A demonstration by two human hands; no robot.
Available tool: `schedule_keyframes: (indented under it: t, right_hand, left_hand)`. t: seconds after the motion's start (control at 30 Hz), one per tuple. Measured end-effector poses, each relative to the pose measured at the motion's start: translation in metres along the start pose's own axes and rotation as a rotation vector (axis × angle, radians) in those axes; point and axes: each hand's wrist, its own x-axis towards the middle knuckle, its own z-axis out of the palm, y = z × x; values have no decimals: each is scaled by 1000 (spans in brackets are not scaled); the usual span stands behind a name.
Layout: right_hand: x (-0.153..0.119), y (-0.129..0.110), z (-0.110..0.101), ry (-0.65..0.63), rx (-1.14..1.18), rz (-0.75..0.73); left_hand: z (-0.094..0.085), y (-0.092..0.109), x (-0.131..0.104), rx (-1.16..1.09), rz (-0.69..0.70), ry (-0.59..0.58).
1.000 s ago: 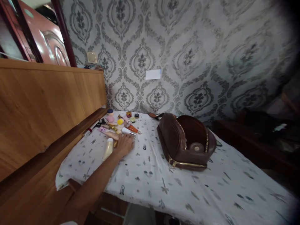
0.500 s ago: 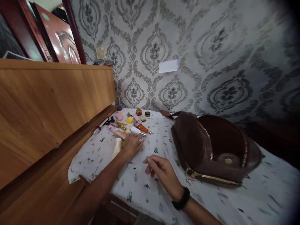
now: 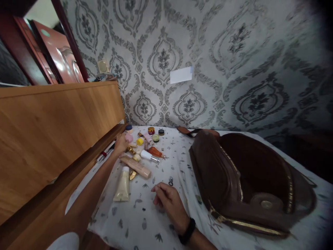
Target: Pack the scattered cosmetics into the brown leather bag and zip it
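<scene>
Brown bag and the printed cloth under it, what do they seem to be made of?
Bag: leather or imitation leather, softly glossy, judging by its smooth sheen. Its zip: probably gold-toned metal, from the glinting teeth. Cloth: thin fabric, possibly cotton, matte, going by the soft creases.

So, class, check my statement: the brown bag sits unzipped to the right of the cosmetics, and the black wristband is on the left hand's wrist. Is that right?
Not quite: the head view shows the black wristband on the wrist of the right hand, not the left hand. The brown bag does sit unzipped to the right of the cosmetics.
</scene>
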Motion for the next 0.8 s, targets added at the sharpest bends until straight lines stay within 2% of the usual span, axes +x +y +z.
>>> schedule_keyframes:
  t: [0.1,0.23,0.33,0.53,0.8]
  right_hand:
    - [2,3,1,-7,-26,12]
    - [1,5,1,-33,-25,18]
    - [1,2,0,-43,-31,26]
    - [0,-3,-1,-56,-62,21]
    - [0,-1,0,-56,-96,-11]
  left_hand:
    - [12,-11,32,75,-75,-54]
    - [32,-18,49,104,-110,-126]
    - [40,-22,47,73,-62,-130]
    - [44,-27,35,-68,94,-161]
    - [52,-24,38,-298,74,-174]
